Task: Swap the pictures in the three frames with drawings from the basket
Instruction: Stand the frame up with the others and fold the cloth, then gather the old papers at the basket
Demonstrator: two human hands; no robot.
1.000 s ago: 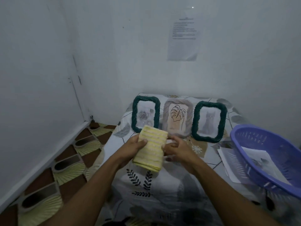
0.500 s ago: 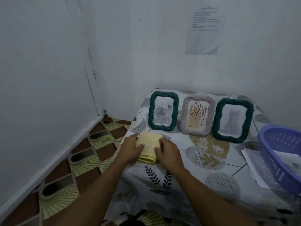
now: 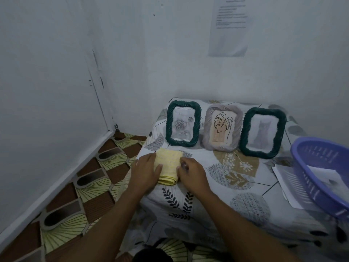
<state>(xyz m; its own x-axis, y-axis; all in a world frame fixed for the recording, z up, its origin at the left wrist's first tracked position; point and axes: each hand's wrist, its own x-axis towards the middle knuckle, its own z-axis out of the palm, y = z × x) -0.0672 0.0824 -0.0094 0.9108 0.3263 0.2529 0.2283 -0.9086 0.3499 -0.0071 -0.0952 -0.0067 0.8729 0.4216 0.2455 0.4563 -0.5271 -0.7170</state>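
Observation:
Three frames stand at the back of the cloth-covered table [image 3: 207, 203]: a green frame with a rose picture [image 3: 182, 124], a grey frame with a leaf drawing [image 3: 222, 128], and a green frame with a cat picture [image 3: 262, 132]. A folded yellow cloth [image 3: 169, 166] lies flat in front of the rose frame. My left hand [image 3: 144, 172] rests on its left side with fingers laid flat. My right hand [image 3: 190, 172] touches its right edge. A purple basket [image 3: 319, 173] with paper drawings [image 3: 328, 176] sits at the right.
Loose sheets of paper [image 3: 283, 178] lie under the basket's left side. White walls close in at the back and left, with a printed notice [image 3: 229, 25] on the back wall. Patterned floor [image 3: 75, 195] lies left of the table.
Both hands brought the yellow cloth down from mid-air and laid it flat on the table in front of the rose frame. The view shifted left.

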